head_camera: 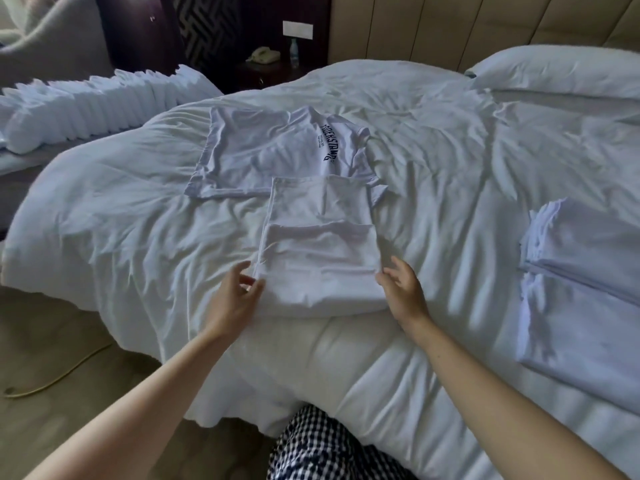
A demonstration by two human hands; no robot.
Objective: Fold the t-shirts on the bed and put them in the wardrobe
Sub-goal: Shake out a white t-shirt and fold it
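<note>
Left hand (239, 294) and right hand (405, 292) loosely spread, fingers relaxed, gripping nothing, flanking the near corners of a folded white t-shirt (318, 268) on the bed (121, 209). Just behind, partly overlapped by its far end, a printed t-shirt (263, 150) lying flat. Off to the right, a stack of folded shirts (585, 306); far left, a row of folded white cloths (86, 105); pillow (561, 71) at the head.

Bed (450, 150) w/ white duvet: folded tee (322, 265) near edge, printed tee (270, 150) behind, stack (581, 306) rt, pillow (561, 71).
</note>
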